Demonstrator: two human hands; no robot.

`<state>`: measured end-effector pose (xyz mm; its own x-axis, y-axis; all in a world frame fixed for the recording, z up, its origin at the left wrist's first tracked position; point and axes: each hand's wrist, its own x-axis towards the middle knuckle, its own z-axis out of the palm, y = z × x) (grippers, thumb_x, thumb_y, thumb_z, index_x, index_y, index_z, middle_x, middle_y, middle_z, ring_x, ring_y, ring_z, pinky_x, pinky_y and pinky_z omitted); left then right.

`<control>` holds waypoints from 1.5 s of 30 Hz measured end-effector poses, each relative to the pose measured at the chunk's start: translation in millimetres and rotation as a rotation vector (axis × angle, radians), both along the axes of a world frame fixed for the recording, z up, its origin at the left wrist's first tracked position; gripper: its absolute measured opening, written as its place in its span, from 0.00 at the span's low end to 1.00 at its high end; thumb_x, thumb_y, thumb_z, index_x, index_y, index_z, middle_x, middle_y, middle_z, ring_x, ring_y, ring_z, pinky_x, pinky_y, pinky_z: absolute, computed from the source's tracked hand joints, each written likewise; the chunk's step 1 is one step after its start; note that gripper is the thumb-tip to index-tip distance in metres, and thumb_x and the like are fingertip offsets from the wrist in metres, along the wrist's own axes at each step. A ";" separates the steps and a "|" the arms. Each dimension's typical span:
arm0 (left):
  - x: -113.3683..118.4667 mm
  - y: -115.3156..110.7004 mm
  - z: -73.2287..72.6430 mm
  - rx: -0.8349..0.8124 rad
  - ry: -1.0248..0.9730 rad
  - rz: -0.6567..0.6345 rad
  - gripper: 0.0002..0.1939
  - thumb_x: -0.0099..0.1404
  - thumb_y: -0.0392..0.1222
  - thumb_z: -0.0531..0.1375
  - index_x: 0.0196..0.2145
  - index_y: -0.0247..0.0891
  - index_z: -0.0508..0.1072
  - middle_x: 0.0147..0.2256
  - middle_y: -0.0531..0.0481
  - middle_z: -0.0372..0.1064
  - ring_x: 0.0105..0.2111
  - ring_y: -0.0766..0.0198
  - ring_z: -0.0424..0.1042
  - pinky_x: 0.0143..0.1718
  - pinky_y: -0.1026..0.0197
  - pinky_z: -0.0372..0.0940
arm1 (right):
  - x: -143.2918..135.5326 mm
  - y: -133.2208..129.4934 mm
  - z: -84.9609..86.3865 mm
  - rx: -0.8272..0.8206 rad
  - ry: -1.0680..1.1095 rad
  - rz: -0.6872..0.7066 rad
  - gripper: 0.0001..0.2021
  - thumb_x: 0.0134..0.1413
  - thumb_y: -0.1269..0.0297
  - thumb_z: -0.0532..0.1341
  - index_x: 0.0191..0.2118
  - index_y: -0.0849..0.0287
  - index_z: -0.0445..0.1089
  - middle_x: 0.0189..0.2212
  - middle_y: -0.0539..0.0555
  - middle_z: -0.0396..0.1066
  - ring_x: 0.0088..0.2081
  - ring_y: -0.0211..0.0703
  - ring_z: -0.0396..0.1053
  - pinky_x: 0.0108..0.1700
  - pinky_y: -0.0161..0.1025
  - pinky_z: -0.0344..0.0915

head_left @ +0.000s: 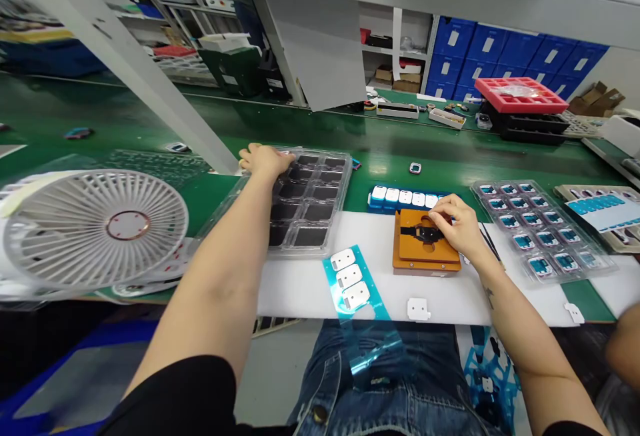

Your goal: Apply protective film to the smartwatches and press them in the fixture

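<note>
My left hand reaches over the far left part of a clear plastic tray holding several dark square pieces; its thumb and fingers are apart, with the fingertips partly hidden. Beside it on the right, an orange block fixture carries a black watch-shaped part in its recess. My right hand is closed in a pinch over the right side of that fixture, by the black part; what the fingertips grip is too small to make out. A blue film strip bearing white plates lies between tray and fixture.
A white fan stands at left, near a slanted post. Behind the fixture is a blue holder with white pieces. A clear tray of small framed parts lies at right, black tweezers beside it. One white plate lies near the front edge.
</note>
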<state>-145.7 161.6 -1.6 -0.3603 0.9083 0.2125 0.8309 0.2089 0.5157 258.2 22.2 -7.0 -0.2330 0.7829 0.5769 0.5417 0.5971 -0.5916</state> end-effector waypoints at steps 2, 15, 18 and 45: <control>11.3 -4.5 4.1 0.112 -0.068 0.124 0.22 0.62 0.55 0.58 0.30 0.27 0.72 0.56 0.35 0.56 0.60 0.34 0.46 0.54 0.32 0.46 | -0.5 -1.5 2.4 -0.016 0.065 -0.023 0.10 0.55 0.61 0.58 0.27 0.58 0.72 0.29 0.54 0.69 0.32 0.41 0.67 0.29 0.37 0.65; 182.9 -206.6 -7.2 0.867 0.030 -0.730 0.05 0.60 0.41 0.63 0.26 0.43 0.75 0.52 0.47 0.60 0.57 0.49 0.56 0.53 0.42 0.61 | -54.5 -52.2 14.0 -0.966 0.925 0.505 0.20 0.40 0.50 0.71 0.30 0.57 0.64 0.26 0.48 0.69 0.28 0.37 0.69 0.35 0.39 0.72; 188.9 -217.4 -13.5 0.978 -0.009 -0.697 0.04 0.60 0.37 0.63 0.28 0.45 0.75 0.52 0.47 0.61 0.57 0.50 0.57 0.51 0.43 0.63 | -57.0 -60.2 13.5 -1.090 0.938 0.539 0.22 0.38 0.49 0.72 0.31 0.57 0.64 0.25 0.48 0.69 0.26 0.37 0.69 0.32 0.38 0.71; 186.3 -227.3 -75.3 0.339 -0.760 -0.443 0.12 0.63 0.45 0.60 0.45 0.44 0.72 0.54 0.43 0.61 0.58 0.53 0.59 0.58 0.47 0.53 | -0.1 -31.5 22.0 -0.303 -0.284 0.013 0.28 0.46 0.72 0.65 0.55 0.54 0.62 0.44 0.52 0.74 0.53 0.51 0.63 0.53 0.53 0.63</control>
<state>40.6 -65.7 -76.9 -0.1473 0.9286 0.3405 0.2151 -0.3059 0.9274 258.1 -9.4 14.9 -0.3602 0.9035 0.2323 0.7023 0.4265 -0.5700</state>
